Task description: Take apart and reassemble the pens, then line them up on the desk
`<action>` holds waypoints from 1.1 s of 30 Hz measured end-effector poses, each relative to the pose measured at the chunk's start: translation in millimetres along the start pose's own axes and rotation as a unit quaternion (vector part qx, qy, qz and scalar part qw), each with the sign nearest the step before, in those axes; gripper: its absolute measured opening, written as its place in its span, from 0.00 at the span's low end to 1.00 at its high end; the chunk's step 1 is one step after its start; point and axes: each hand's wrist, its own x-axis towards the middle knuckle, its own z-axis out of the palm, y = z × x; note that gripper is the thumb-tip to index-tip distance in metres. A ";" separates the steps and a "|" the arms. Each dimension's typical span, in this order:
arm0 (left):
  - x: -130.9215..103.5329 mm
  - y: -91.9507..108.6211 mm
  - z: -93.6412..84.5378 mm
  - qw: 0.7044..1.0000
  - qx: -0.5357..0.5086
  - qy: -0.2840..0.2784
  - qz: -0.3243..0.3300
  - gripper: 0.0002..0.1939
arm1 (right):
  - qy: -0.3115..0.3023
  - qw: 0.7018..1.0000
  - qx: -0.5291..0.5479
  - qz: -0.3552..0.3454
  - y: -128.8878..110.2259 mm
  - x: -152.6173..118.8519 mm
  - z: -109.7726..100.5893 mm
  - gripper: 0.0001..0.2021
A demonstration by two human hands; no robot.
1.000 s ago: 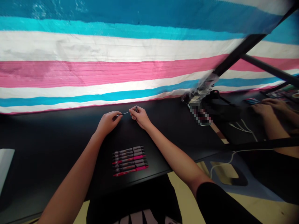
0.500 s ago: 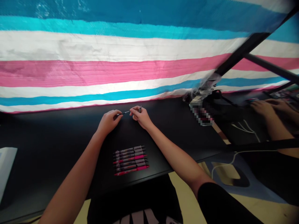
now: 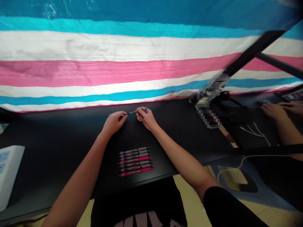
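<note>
My left hand (image 3: 115,123) is closed on a thin dark pen part (image 3: 129,113), which looks like a pen's inner part with a pale tip pointing right. Just to its right, my right hand (image 3: 146,118) is closed with its fingertips close to that tip. A short dark piece, looking like a pen barrel (image 3: 145,108), sticks up from the right hand's grip; most of it is hidden by the fingers. Nearer to me on the black table (image 3: 59,148), several pens (image 3: 136,161) lie side by side in a row, most with grey grips and two pink-red.
A white box (image 3: 14,170) stands on the table at left. Clear plastic wrapping (image 3: 213,90) and a pixelated item (image 3: 208,116) are at right, by a black metal frame bar (image 3: 253,52). Another person's hands (image 3: 274,111) work at the far right. A striped sheet (image 3: 118,72) hangs behind.
The view has turned slightly left, so more of the white box shows. Both hands keep their grips; the piece in my right hand shows less above the fingers.
</note>
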 end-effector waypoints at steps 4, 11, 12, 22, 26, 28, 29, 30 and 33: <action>-0.2 -1.5 0.4 1.000 0.004 0.002 0.009 0.10 | 0.011 1.000 -0.015 -0.009 0.3 -0.7 0.3 0.10; -0.4 -2.9 0.1 1.000 0.016 0.018 0.011 0.08 | 0.022 1.000 -0.008 0.000 1.7 0.4 -0.9 0.09; -0.5 -2.7 0.1 1.000 0.015 0.018 0.010 0.07 | 0.023 1.000 -0.008 0.000 1.6 0.3 -0.7 0.09; -0.9 -0.8 -0.9 1.000 0.019 0.013 -0.001 0.07 | 0.039 0.999 0.005 -0.005 1.1 -0.2 1.8 0.10; -0.8 -1.3 -0.2 1.000 0.019 0.014 0.001 0.07 | 0.043 0.999 -0.004 -0.010 2.1 -0.2 1.4 0.11; -0.9 -1.2 0.1 1.000 0.020 0.011 0.001 0.07 | 0.040 0.999 -0.018 -0.012 3.5 -0.1 0.7 0.11; -0.9 -1.1 0.2 1.000 0.022 0.009 0.001 0.07 | 0.035 0.999 -0.028 -0.012 4.3 0.1 0.3 0.12; -1.0 -1.0 0.2 1.000 0.023 0.007 0.001 0.07 | 0.028 0.999 -0.039 -0.012 5.2 0.2 -0.2 0.12; -1.4 -0.6 0.4 1.000 0.021 0.005 0.003 0.08 | 0.006 0.997 -0.072 -0.003 7.0 0.7 -1.4 0.14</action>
